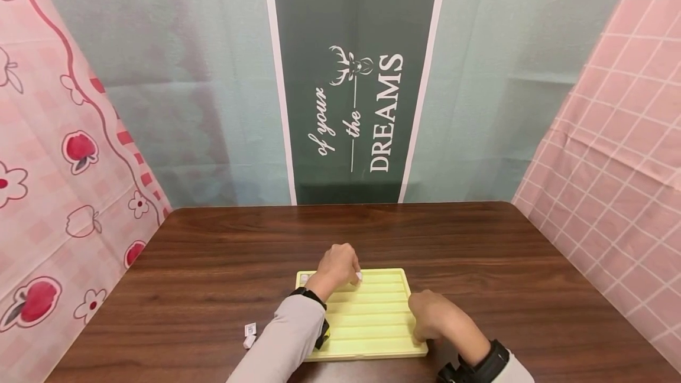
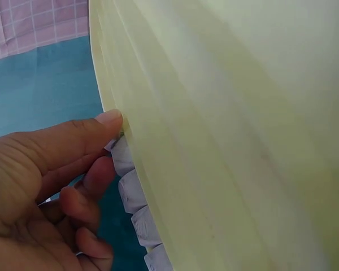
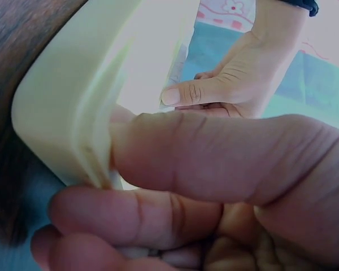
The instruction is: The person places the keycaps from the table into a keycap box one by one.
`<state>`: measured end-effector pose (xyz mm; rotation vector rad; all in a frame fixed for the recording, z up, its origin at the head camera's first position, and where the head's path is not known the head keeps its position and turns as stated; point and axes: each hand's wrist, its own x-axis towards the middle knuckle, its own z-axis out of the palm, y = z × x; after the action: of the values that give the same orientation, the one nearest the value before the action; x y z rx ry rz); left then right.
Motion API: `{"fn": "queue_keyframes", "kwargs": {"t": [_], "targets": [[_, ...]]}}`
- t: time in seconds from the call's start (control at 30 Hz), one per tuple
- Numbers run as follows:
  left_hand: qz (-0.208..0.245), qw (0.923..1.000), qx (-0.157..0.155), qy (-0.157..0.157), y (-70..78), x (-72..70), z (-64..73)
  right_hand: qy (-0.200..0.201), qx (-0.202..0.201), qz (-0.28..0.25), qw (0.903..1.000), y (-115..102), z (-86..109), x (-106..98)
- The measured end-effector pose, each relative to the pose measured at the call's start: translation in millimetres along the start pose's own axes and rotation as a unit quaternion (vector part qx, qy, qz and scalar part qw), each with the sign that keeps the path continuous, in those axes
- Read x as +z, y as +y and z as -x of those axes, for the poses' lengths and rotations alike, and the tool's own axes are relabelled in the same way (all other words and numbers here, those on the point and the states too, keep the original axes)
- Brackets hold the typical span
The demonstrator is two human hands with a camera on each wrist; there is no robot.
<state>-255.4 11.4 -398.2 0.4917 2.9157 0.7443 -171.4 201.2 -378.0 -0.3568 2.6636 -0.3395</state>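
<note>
A pale yellow tray (image 1: pixel 367 315) with long parallel channels lies on the table. My left hand (image 1: pixel 337 265) is over its far channel, thumb and fingers pinching a small white block (image 1: pixel 359 276). In the left wrist view, this block (image 2: pixel 122 157) heads a row of similar white blocks (image 2: pixel 148 227) along the tray's edge, with the thumb at the tray wall. My right hand (image 1: pixel 433 315) grips the tray's right edge; in the right wrist view its thumb (image 3: pixel 175 149) lies over the rim and its fingers are curled below. Specks of white show between those lower fingers.
Two small white pieces (image 1: pixel 250 336), one with a printed face, lie on the brown wooden table (image 1: pixel 213 276) left of the tray. Patterned pink cloths hang at both sides, and a grey-green curtain (image 1: pixel 351 182) with lettering hangs behind the far edge.
</note>
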Motion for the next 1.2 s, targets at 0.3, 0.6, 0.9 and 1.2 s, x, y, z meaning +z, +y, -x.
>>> {"fn": "queue_keyframes", "kwargs": {"t": [0.3, 0.6, 0.9, 1.2], "targets": [[-0.03, 0.9995, 0.009, -0.008, 2.8, -0.8, 0.1, 0.0, 0.005, 0.002, 1.0, 1.4, -1.2, 0.2], [-0.044, 0.9987, 0.023, -0.004, 4.1, -0.8, 2.3, 0.001, 0.007, 0.006, 1.0, 0.9, -0.9, 0.4], [-0.036, 0.9987, 0.036, -0.007, 0.5, -1.9, 2.7, -0.001, 0.008, 0.0, 1.0, 1.0, -1.9, 0.7], [-0.041, 0.9981, 0.046, 0.0, -2.4, -1.6, 0.9, -0.017, 0.015, -0.012, 0.9997, 0.0, -1.8, -0.8]]}}
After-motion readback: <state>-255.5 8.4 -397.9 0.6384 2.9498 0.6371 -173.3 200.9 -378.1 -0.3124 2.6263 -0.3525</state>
